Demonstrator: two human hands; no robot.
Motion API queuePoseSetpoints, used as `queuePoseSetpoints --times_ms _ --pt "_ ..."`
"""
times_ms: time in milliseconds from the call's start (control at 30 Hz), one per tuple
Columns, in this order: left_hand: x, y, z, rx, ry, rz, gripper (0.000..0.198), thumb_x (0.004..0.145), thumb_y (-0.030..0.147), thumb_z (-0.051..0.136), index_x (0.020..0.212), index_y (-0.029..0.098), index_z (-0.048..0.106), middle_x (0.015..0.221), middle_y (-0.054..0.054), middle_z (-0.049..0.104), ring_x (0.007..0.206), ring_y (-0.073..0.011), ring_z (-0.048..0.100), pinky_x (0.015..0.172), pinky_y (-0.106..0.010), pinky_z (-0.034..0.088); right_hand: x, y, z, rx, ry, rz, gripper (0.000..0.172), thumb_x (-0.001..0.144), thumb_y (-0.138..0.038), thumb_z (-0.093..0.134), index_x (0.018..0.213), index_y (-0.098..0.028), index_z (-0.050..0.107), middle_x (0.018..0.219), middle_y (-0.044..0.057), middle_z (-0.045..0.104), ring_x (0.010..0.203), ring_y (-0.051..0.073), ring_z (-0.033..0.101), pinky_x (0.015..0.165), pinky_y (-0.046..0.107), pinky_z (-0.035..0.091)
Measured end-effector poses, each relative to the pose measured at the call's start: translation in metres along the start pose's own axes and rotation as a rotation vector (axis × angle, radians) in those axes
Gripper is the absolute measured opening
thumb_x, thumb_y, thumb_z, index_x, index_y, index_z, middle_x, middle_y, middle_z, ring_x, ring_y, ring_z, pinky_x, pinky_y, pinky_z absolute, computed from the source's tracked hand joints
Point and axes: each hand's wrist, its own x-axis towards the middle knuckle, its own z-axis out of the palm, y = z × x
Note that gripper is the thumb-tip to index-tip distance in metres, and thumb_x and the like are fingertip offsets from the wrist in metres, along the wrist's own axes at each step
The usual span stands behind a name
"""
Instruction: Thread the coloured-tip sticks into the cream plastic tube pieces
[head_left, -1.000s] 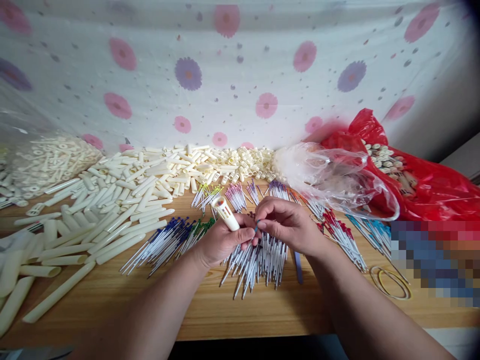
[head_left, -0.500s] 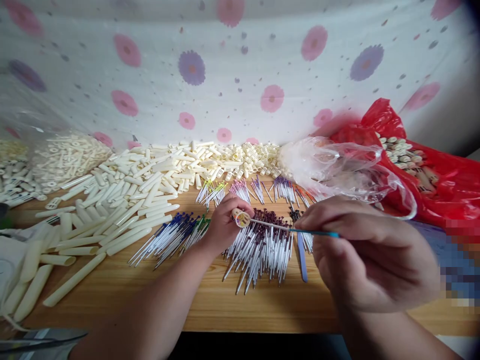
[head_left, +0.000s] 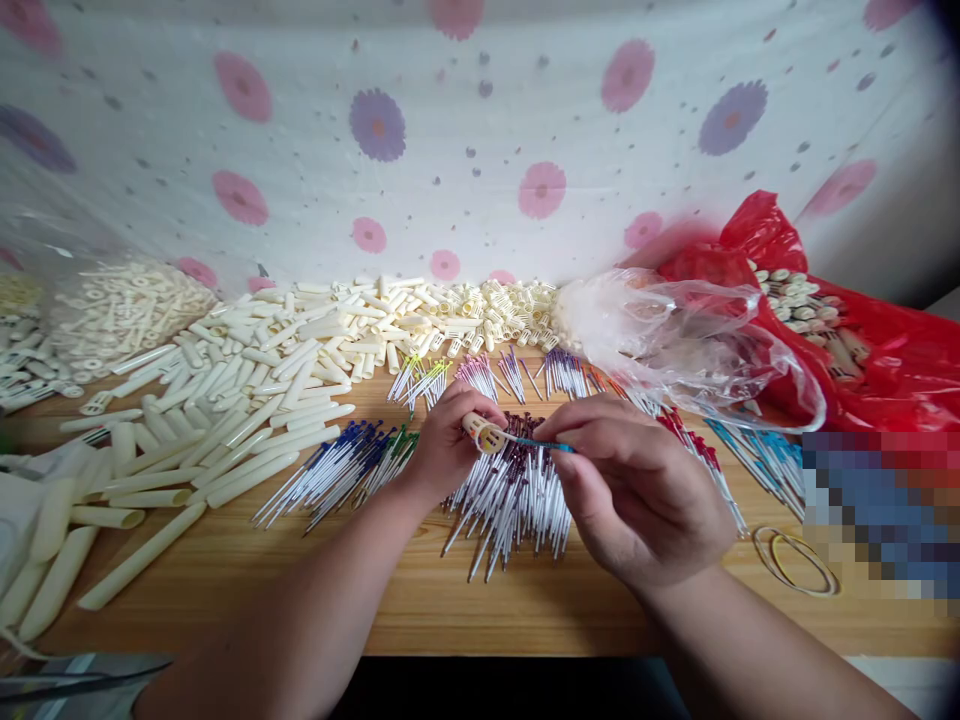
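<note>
My left hand (head_left: 442,455) is closed around a short cream slotted pen barrel (head_left: 484,434), its open end facing right. Between the thumb and fingers of my right hand (head_left: 652,490) is a thin pen refill (head_left: 541,443) with a teal-blue end. The white end of this refill reaches into the barrel's mouth; how deep it goes is hidden. Below both hands lies a fan of white refills with dark maroon ends (head_left: 510,510). Blue-ended refills (head_left: 330,465) lie left of my left hand, beside some green-ended ones (head_left: 390,462).
Cream pen tubes (head_left: 255,400) are heaped at the left and back. Yellow, pink and purple-ended refills (head_left: 566,372) lie behind my hands. Red-ended refills (head_left: 701,455), teal-ended refills (head_left: 765,460) and rubber bands (head_left: 795,562) are at right, near a clear bag (head_left: 660,330) and a red bag (head_left: 900,360).
My right hand has moved left and away from me, bringing the refill's white end into the slotted barrel. My left hand keeps its hold on the barrel.
</note>
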Motion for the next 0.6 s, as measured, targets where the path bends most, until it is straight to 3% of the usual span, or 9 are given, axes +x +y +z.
queuePoseSetpoints --times_ms 600 --pt "0.0007 -0.0016 0.0006 0.032 -0.029 0.0 0.012 0.081 0.025 0.058 0.071 0.018 0.059 0.073 0.0 0.055 0.073 -0.0148 0.053 0.068 -0.028 0.043 -0.003 0.0003 0.0016 -0.1 0.066 0.019 0.024 0.076 -0.004 0.06 0.093 -0.021 0.057 0.084 0.004 0.066 0.076 0.015 0.064 0.065 0.031 0.053"
